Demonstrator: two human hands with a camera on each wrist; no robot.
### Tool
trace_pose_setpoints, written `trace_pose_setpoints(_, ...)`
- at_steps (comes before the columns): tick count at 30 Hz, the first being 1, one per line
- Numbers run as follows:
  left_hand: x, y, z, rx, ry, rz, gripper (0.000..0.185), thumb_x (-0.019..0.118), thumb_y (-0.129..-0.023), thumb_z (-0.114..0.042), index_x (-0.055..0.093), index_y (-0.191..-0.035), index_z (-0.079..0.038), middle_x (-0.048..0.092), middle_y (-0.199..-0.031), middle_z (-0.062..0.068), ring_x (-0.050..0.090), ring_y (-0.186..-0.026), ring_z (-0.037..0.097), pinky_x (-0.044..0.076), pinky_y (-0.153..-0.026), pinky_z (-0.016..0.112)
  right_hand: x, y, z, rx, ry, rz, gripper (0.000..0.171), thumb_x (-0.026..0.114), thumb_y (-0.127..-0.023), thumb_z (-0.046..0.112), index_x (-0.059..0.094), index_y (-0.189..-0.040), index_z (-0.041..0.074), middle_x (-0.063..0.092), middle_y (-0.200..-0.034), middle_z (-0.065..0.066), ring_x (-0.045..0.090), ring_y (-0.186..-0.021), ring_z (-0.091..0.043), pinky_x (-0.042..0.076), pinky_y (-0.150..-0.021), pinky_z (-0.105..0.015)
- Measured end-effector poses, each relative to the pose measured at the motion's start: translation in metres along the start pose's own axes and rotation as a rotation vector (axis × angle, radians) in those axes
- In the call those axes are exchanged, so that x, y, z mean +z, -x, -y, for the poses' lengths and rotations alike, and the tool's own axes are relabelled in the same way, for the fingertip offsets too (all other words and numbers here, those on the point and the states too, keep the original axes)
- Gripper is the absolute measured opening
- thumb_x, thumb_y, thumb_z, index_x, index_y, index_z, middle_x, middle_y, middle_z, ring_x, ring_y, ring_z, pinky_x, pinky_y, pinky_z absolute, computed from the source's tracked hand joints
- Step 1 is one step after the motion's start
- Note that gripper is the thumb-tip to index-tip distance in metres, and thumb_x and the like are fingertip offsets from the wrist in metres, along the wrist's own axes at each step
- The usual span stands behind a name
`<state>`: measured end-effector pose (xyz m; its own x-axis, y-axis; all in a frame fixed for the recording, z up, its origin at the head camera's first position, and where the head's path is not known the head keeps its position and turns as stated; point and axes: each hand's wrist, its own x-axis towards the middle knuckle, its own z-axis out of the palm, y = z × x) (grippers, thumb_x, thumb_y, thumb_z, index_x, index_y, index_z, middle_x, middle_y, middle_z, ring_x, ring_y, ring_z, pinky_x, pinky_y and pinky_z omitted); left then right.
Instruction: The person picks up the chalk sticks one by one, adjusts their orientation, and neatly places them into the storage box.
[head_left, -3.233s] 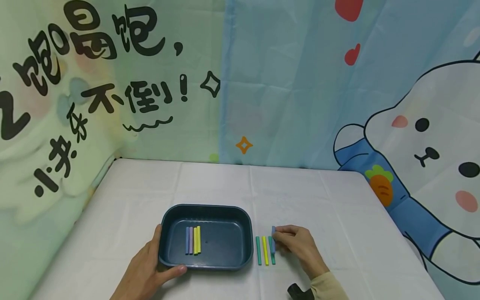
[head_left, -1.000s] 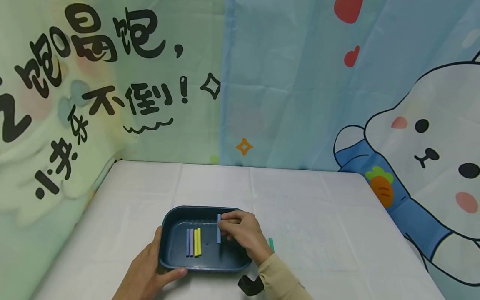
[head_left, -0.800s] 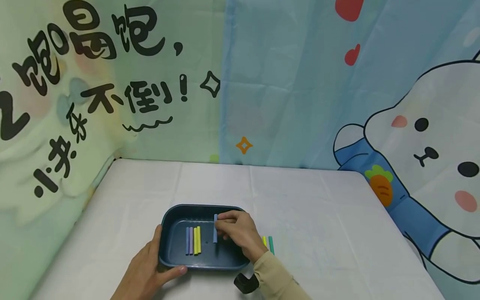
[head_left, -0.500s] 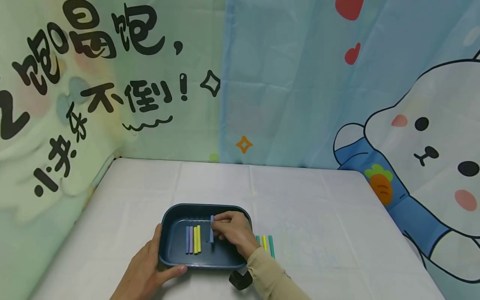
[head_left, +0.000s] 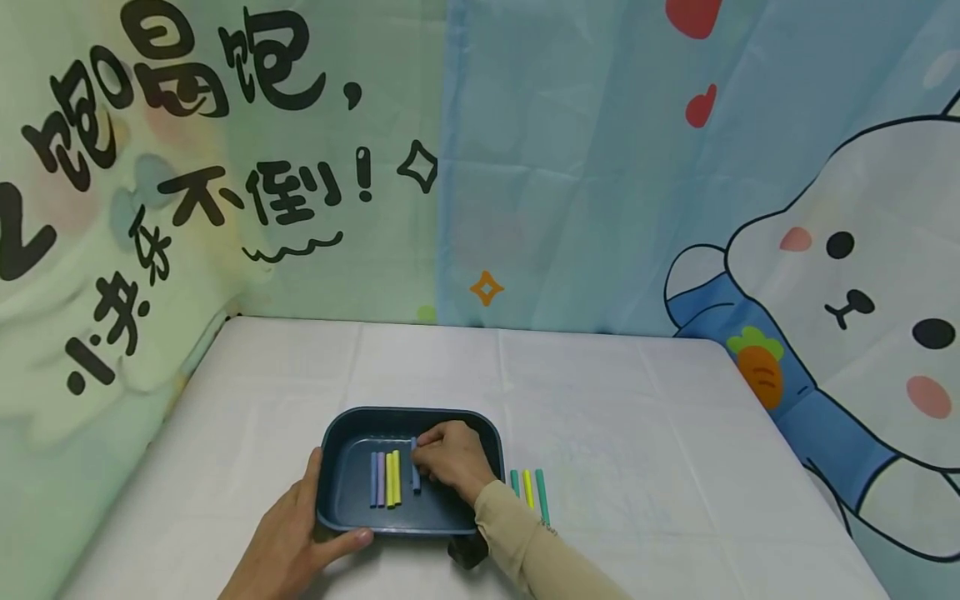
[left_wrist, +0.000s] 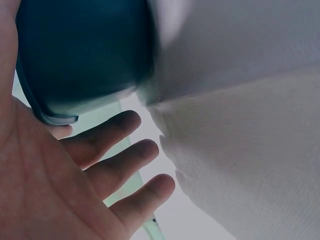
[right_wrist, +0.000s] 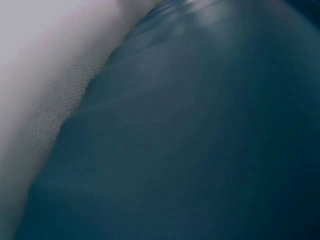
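Note:
A dark blue tray (head_left: 345, 475) sits on the table. Inside it, one blue chalk stick (head_left: 373, 481), one purple chalk stick (head_left: 381, 481) and two yellow chalk sticks (head_left: 393, 479) lie side by side. My right hand (head_left: 453, 458) pinches another blue chalk stick (head_left: 416, 479), held upright in line with that row, a small gap to its right. My left hand (head_left: 288, 529) rests against the tray's near left corner, thumb along the front, forefinger along the side. In the left wrist view its other fingers (left_wrist: 127, 167) extend apart, off the tray. The right wrist view shows only tray wall (right_wrist: 175, 125) and cloth.
Right of the tray, two green chalk sticks (head_left: 542, 487) and a yellow chalk stick (head_left: 528, 487) lie on the white tablecloth (head_left: 637, 433), partly behind the right sleeve (head_left: 517, 529). A black wrist device (head_left: 467, 550) overlaps the tray's front edge. A printed curtain (head_left: 555, 167) hangs behind.
My right hand picked the blue chalk stick up from beside the green and yellow ones, carried it left into the tray, then moved it closer to the row. The left hand stayed put.

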<state>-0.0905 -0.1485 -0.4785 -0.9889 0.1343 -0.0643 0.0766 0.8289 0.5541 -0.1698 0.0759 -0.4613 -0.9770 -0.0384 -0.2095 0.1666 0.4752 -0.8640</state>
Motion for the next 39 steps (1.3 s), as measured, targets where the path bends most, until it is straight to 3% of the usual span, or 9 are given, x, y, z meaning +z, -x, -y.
trace_pose_setpoints(9, 0.0, 0.001, 0.002, 0.007, 0.002, -0.005, 0.135, 0.066, -0.072, -0.083, 0.011, -0.161, 0.001, 0.049, -0.144, 0.029, 0.053, -0.128, 0.039, 0.045, -0.105, 0.054, 0.005, -0.001, -0.001, 0.029, 0.055, 0.021, 0.013, 0.079, -0.08, 0.005, 0.074, -0.092, 0.002, 0.068, -0.068, -0.002, 0.064, -0.059, -0.013, 0.05, -0.051, -0.025)
trace_pose_setpoints(13, 0.001, -0.001, 0.0, -0.02, 0.002, 0.011, 0.137, 0.066, -0.07, -0.085, 0.01, -0.161, 0.001, 0.048, -0.145, 0.03, 0.052, -0.128, 0.041, 0.044, -0.105, 0.056, 0.008, 0.0, 0.0, 0.029, 0.075, 0.017, 0.012, 0.078, -0.08, 0.005, 0.074, -0.091, 0.002, 0.067, -0.068, -0.002, 0.063, -0.058, -0.013, 0.051, -0.051, -0.025)
trace_pose_setpoints(21, 0.001, -0.002, -0.001, -0.051, 0.003, 0.043, 0.138, 0.067, -0.069, -0.084, 0.007, -0.161, 0.001, 0.045, -0.147, 0.032, 0.05, -0.129, 0.044, 0.043, -0.105, 0.059, 0.009, 0.002, 0.0, 0.032, 0.063, 0.018, 0.012, 0.079, -0.082, 0.006, 0.073, -0.092, 0.003, 0.067, -0.07, -0.002, 0.064, -0.059, -0.013, 0.052, -0.052, -0.026)
trace_pose_setpoints(39, 0.003, -0.002, 0.0, -0.046, -0.007, 0.026, 0.138, 0.066, -0.069, -0.086, 0.007, -0.161, -0.001, 0.045, -0.147, 0.031, 0.05, -0.129, 0.044, 0.043, -0.105, 0.059, 0.012, 0.002, -0.001, 0.028, 0.032, 0.025, 0.011, 0.076, -0.079, 0.002, 0.074, -0.09, 0.002, 0.067, -0.066, -0.002, 0.064, -0.056, -0.014, 0.05, -0.05, -0.024)
